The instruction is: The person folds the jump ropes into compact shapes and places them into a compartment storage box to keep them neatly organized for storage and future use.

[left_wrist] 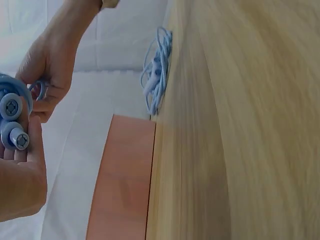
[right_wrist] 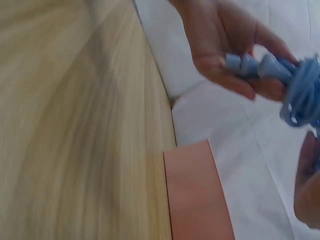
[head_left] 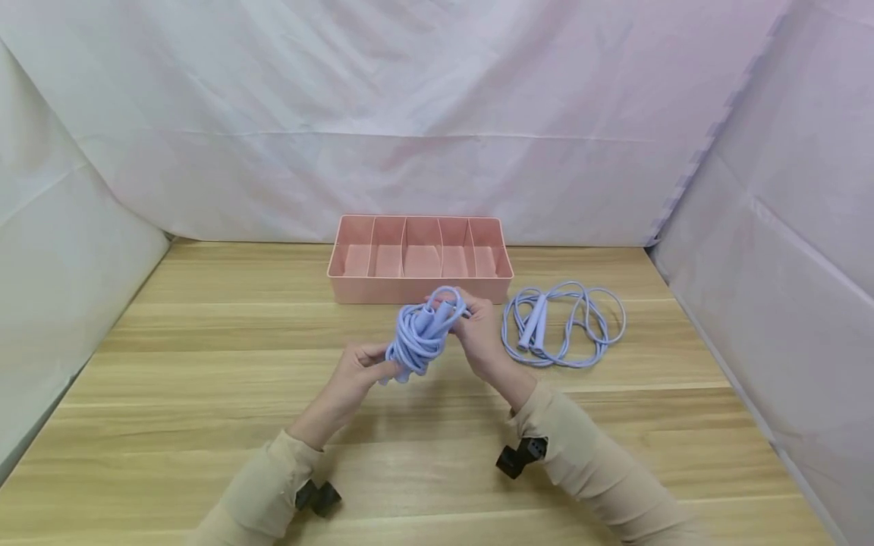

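A light blue jump rope [head_left: 415, 343], wound into a compact bundle around its handles, is held above the table between both hands. My left hand [head_left: 358, 370] grips the lower left end, thumb on the near side, where the handle ends [left_wrist: 11, 107] stick out. At the upper right end, my right hand [head_left: 480, 334] pinches the cord near a small loop; some of its fingertips are hidden behind the bundle. A second light blue jump rope [head_left: 532, 324] lies loosely coiled on the table to the right, its two handles side by side.
A pink box [head_left: 369, 291] with several compartments stands at the back of the wooden table [head_left: 205, 364], just beyond the hands. White cloth [head_left: 410, 91] hangs behind the table and along both sides. A black device [head_left: 522, 457] sits at each wrist.
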Tool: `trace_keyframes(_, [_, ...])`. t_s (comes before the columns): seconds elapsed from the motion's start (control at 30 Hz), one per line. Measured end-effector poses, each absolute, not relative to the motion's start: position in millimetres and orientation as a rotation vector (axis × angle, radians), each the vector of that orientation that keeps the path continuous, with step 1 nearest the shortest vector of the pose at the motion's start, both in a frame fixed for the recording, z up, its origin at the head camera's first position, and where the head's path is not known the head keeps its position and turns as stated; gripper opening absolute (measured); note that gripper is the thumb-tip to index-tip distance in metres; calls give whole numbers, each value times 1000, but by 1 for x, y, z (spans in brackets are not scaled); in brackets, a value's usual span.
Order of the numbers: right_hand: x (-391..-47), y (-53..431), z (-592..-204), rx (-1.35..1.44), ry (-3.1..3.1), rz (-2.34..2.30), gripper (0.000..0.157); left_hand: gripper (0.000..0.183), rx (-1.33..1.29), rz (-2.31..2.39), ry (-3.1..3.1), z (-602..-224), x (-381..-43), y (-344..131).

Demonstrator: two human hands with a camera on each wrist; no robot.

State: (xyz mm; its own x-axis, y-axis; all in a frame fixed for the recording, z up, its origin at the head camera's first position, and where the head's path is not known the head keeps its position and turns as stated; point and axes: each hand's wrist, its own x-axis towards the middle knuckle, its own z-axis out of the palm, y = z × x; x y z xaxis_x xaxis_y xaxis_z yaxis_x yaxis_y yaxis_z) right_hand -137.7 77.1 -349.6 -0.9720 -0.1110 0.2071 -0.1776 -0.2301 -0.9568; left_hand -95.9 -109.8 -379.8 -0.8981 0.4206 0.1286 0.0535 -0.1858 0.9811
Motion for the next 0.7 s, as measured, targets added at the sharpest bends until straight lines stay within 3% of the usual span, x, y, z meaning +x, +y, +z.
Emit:
trace_keyframes(0.17, [-132,64,-348,186,-1633,2418,37,37,418,2286,1589,-379,-94,-105])
trace_keyframes(0.33, [-128,62,-347,204,-1513,2469,44,36,291,2329,1438,-376,-94,-101])
trace_keyframes(0.6, [-128,70,-353,626,-1531,2363,31,38,144,2361,1305,-376,-99,-102])
trace_keyframes(0.7, [-130,77,-356,814,-1623,2275,35,34,118,2377,1253,-376,-100,-104])
